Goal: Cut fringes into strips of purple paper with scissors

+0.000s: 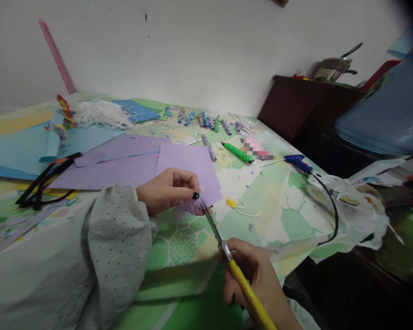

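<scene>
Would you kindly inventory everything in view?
fringed paper: one, purple, centre
scissors: one, yellow handles, foreground
paper sheets: several, mostly purple and blue, left
string heap: one, white, back left
curled rolls: several, mixed, back
cutter: one, green, middle
glue gun: one, blue, right
corded tag: one, yellow, middle
plastic bag: one, white, right
straps: unclear count, black, left
strip: one, pink, back left
cabinet: one, dark, right
bulky shape: one, blue, far right
tablecloth: one, green patterned, underneath
left hand: one, dark nails, holding fringed paper
right hand: one, dark nails, holding scissors
</scene>
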